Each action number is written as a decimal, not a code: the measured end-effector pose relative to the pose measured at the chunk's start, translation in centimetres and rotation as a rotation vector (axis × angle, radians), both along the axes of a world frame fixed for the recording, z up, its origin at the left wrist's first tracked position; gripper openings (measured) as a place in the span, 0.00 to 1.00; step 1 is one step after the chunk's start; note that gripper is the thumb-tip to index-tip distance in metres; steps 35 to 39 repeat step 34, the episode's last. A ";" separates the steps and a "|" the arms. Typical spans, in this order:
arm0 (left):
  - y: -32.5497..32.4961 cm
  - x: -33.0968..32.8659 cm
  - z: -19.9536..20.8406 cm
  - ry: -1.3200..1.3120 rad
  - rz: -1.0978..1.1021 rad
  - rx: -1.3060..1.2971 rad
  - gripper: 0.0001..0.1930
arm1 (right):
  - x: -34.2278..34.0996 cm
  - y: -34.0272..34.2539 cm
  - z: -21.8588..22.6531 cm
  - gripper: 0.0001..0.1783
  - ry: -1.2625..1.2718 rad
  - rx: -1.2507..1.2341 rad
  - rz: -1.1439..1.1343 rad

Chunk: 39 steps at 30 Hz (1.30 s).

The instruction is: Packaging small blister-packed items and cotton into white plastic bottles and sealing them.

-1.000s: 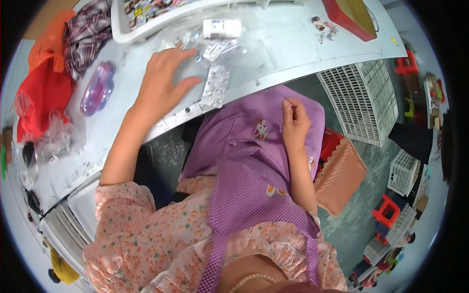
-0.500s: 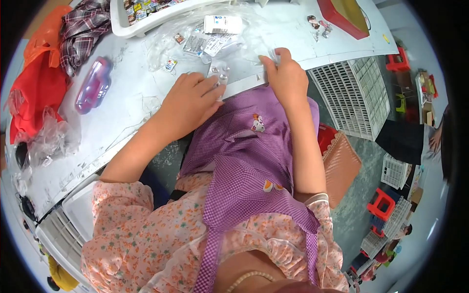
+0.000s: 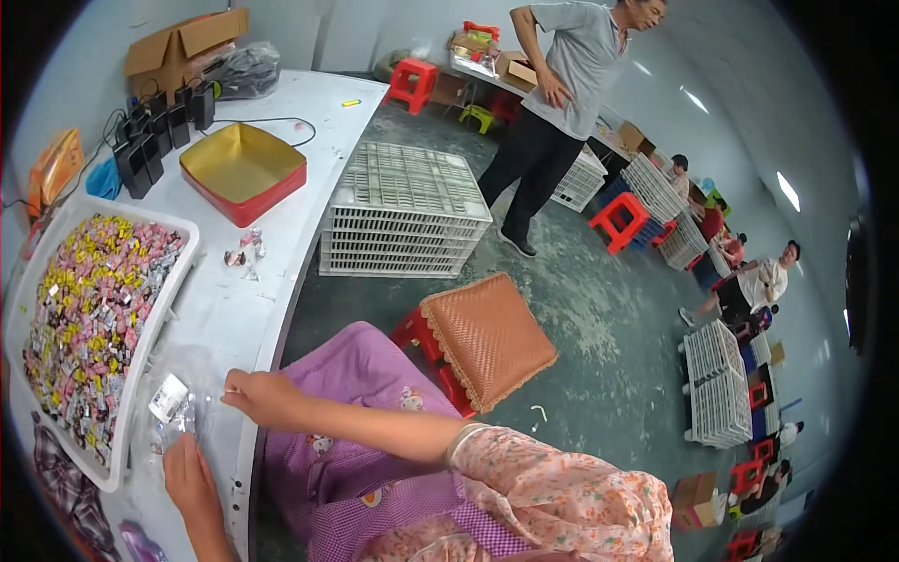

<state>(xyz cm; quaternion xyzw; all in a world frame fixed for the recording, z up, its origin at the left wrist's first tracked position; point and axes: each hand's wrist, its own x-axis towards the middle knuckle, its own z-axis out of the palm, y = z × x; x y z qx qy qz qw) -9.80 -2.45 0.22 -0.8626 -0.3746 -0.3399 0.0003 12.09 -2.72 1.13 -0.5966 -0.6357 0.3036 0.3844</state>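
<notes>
My left hand (image 3: pixel 191 473) is at the table's near edge, fingers together and closed on a clear plastic blister pack (image 3: pixel 184 426). Just beyond its fingertips, a white labelled bottle (image 3: pixel 169 398) lies on crumpled clear film (image 3: pixel 194 363). My right hand (image 3: pixel 262 397) is over the table edge to the right, its thumb and fingers pinched. A small pale bit shows at those fingertips, too small to name. A large white tray (image 3: pixel 187 245) full of small colourful wrapped pieces (image 3: pixel 89 318) stands beyond the left hand.
A red tin with a gold inside (image 3: pixel 242 169) and black adapters (image 3: pixel 140 164) are farther along the table. White crates (image 3: pixel 403 206) and a red stool with a brown cushion (image 3: pixel 489 342) stand at my right. A person (image 3: pixel 571 75) stands behind the crates; others sit farther off.
The view has swung to the right, bringing the full tray, tin, crates and standing person into sight. Both hands stay near the table edge, the left still at the blister pack.
</notes>
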 end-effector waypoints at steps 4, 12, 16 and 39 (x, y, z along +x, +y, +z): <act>1.8 1.7 -0.1 0.085 -0.060 0.051 0.16 | -0.7 -0.6 0.5 0.12 0.212 -0.043 0.104; 4.6 1.3 -1.6 0.142 -0.039 -0.077 0.15 | -2.5 -2.4 4.9 0.11 0.373 -0.127 0.490; 2.9 1.6 3.8 -0.020 -0.029 -0.097 0.14 | 0.5 -2.4 8.3 0.09 0.353 -0.184 0.117; -3.6 -5.6 1.4 -0.163 0.633 -0.618 0.20 | 1.1 -1.9 6.8 0.12 0.816 -0.213 0.104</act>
